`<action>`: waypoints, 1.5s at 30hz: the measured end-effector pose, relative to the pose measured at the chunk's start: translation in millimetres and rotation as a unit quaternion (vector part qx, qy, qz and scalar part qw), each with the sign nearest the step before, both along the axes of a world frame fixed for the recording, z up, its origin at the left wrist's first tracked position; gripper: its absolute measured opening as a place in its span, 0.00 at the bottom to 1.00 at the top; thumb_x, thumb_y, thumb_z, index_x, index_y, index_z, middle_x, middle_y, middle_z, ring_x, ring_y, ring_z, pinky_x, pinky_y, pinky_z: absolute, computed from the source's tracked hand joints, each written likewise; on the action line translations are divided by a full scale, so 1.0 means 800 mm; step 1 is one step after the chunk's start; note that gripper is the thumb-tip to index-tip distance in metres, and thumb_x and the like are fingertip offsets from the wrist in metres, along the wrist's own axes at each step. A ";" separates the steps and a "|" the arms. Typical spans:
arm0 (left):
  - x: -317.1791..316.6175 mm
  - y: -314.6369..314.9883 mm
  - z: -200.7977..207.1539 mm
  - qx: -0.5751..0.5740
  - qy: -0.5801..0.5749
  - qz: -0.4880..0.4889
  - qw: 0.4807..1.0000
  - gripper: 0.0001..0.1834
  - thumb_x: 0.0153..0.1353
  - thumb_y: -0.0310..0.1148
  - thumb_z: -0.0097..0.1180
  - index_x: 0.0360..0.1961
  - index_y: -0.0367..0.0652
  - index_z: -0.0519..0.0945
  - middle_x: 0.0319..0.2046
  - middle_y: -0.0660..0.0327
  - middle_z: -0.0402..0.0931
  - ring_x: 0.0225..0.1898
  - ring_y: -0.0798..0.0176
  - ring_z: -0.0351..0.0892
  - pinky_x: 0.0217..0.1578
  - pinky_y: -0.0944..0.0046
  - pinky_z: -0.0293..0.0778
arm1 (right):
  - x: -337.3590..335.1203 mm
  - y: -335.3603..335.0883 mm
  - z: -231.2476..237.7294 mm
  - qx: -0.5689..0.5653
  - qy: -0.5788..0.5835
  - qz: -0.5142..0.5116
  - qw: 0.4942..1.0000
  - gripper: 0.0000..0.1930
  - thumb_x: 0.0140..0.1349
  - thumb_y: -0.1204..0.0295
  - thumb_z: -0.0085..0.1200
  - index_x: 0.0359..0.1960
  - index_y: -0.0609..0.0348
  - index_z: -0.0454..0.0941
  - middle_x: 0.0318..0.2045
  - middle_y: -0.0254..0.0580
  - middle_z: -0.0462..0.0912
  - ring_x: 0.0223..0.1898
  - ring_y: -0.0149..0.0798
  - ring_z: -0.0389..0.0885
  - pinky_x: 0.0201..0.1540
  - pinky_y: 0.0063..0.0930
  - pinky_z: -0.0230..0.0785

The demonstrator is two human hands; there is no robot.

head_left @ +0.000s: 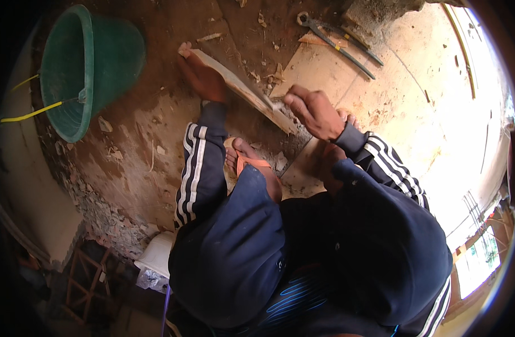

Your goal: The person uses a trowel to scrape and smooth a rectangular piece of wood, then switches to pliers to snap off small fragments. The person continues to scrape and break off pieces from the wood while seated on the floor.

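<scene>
A long pale strip with a rough edge runs slantwise in front of me; I cannot tell whether it is wood or cut tile. My left hand grips its far left end, the fingers reaching around that end. Close to the strip's near right end, my right hand is curled closed. A small blurred pale bit shows by its fingertips against the strip, and what the hand holds is hidden. Beyond my right hand lie pincers with dark and yellow handles, spread on the light floor tiles.
At the far left a green bucket lies tipped on its side, its yellow handle sticking out. Wood chips and rubble litter the brown ground. My sandalled foot stands near the strip. A white container sits at lower left.
</scene>
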State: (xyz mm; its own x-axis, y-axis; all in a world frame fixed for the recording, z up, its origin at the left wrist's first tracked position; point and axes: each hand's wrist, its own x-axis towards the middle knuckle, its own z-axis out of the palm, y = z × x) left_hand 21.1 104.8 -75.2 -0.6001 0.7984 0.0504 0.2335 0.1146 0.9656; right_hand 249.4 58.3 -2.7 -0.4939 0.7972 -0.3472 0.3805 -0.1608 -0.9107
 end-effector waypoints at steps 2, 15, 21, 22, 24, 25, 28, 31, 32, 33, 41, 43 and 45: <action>0.001 0.000 0.000 0.005 -0.011 0.005 1.000 0.26 0.75 0.46 0.32 0.55 0.31 0.67 0.54 0.50 0.69 0.58 0.54 0.67 0.61 0.58 0.59 | 0.002 0.002 0.011 -0.037 0.055 -0.058 0.996 0.19 0.71 0.58 0.42 0.35 0.63 0.74 0.16 0.53 0.73 0.20 0.51 0.75 0.27 0.39 0.66; -0.004 0.001 -0.013 0.008 0.049 0.010 0.999 0.25 0.75 0.44 0.30 0.54 0.31 0.69 0.54 0.48 0.70 0.56 0.52 0.68 0.60 0.57 0.61 | 0.003 0.010 0.028 0.001 0.065 -0.091 0.994 0.16 0.71 0.62 0.43 0.35 0.63 0.75 0.16 0.53 0.72 0.20 0.54 0.74 0.26 0.38 0.66; 0.000 0.003 -0.016 -0.011 0.003 0.052 0.999 0.24 0.75 0.43 0.33 0.54 0.32 0.70 0.51 0.49 0.72 0.53 0.52 0.71 0.57 0.58 0.63 | -0.007 0.006 0.015 0.009 0.009 -0.018 1.000 0.15 0.70 0.62 0.46 0.36 0.63 0.74 0.17 0.58 0.73 0.22 0.59 0.75 0.27 0.43 0.67; -0.001 0.003 -0.016 0.009 -0.014 0.033 0.999 0.24 0.75 0.43 0.33 0.53 0.31 0.70 0.51 0.49 0.72 0.53 0.52 0.71 0.57 0.58 0.64 | -0.013 0.007 0.009 -0.036 -0.075 0.029 0.996 0.15 0.69 0.61 0.47 0.36 0.62 0.74 0.17 0.60 0.73 0.24 0.61 0.75 0.28 0.45 0.67; -0.001 0.003 -0.017 0.038 -0.037 0.019 0.998 0.24 0.75 0.44 0.33 0.53 0.31 0.70 0.51 0.49 0.72 0.53 0.52 0.71 0.57 0.58 0.64 | -0.015 0.009 0.005 0.037 -0.058 0.028 0.997 0.17 0.72 0.60 0.42 0.37 0.64 0.74 0.17 0.57 0.70 0.20 0.60 0.69 0.28 0.42 0.65; -0.001 0.005 -0.017 0.038 -0.046 0.018 0.998 0.25 0.75 0.44 0.33 0.53 0.31 0.70 0.51 0.49 0.72 0.53 0.52 0.71 0.57 0.58 0.64 | -0.013 0.011 0.006 0.074 -0.058 0.015 0.995 0.17 0.72 0.60 0.42 0.38 0.64 0.74 0.17 0.56 0.70 0.20 0.60 0.69 0.28 0.42 0.65; 0.001 0.006 -0.017 -0.003 -0.045 0.029 0.999 0.25 0.75 0.44 0.33 0.53 0.30 0.70 0.50 0.48 0.72 0.54 0.52 0.71 0.57 0.59 0.64 | 0.002 0.016 0.021 0.069 0.000 -0.064 0.996 0.16 0.71 0.61 0.44 0.37 0.64 0.74 0.16 0.53 0.71 0.18 0.55 0.71 0.25 0.40 0.65; 0.005 0.006 -0.014 0.039 0.017 0.014 0.999 0.26 0.75 0.44 0.33 0.54 0.30 0.70 0.51 0.47 0.72 0.54 0.52 0.71 0.58 0.58 0.64 | 0.006 0.011 0.029 0.000 0.179 -0.169 0.969 0.14 0.70 0.64 0.45 0.35 0.64 0.73 0.15 0.47 0.70 0.16 0.43 0.70 0.23 0.33 0.64; 0.006 0.006 -0.014 0.025 0.002 0.023 0.999 0.26 0.75 0.44 0.33 0.54 0.30 0.69 0.51 0.47 0.72 0.54 0.52 0.71 0.58 0.58 0.64 | 0.005 0.009 0.028 0.005 0.141 -0.147 0.979 0.14 0.70 0.63 0.45 0.35 0.64 0.73 0.15 0.49 0.70 0.17 0.45 0.71 0.24 0.35 0.65; 0.006 0.006 -0.013 0.025 -0.003 0.026 0.999 0.26 0.75 0.44 0.33 0.54 0.30 0.69 0.51 0.47 0.72 0.54 0.52 0.71 0.57 0.58 0.64 | 0.002 0.007 0.024 -0.011 0.109 -0.119 0.987 0.15 0.71 0.63 0.44 0.35 0.64 0.73 0.16 0.51 0.71 0.18 0.47 0.72 0.25 0.36 0.65; 0.007 0.006 -0.009 -0.010 0.042 0.013 0.999 0.25 0.74 0.45 0.35 0.54 0.30 0.70 0.52 0.46 0.72 0.53 0.51 0.71 0.56 0.59 0.64 | 0.006 0.000 0.016 -0.019 0.019 -0.058 0.998 0.18 0.71 0.59 0.43 0.36 0.65 0.73 0.18 0.58 0.72 0.22 0.56 0.76 0.27 0.40 0.66; 0.009 0.007 -0.008 0.010 0.021 0.025 0.999 0.25 0.74 0.45 0.35 0.53 0.31 0.70 0.52 0.46 0.72 0.53 0.51 0.71 0.56 0.58 0.64 | 0.012 0.000 0.024 -0.029 0.129 -0.119 0.984 0.18 0.71 0.59 0.43 0.36 0.65 0.73 0.16 0.56 0.71 0.20 0.54 0.75 0.25 0.39 0.65; 0.009 0.006 -0.007 0.013 -0.004 0.029 0.999 0.25 0.74 0.45 0.35 0.53 0.32 0.70 0.52 0.47 0.73 0.53 0.51 0.71 0.56 0.58 0.64 | 0.011 -0.003 0.026 -0.007 0.206 -0.123 0.971 0.17 0.71 0.59 0.44 0.36 0.63 0.72 0.15 0.56 0.71 0.20 0.56 0.75 0.25 0.41 0.65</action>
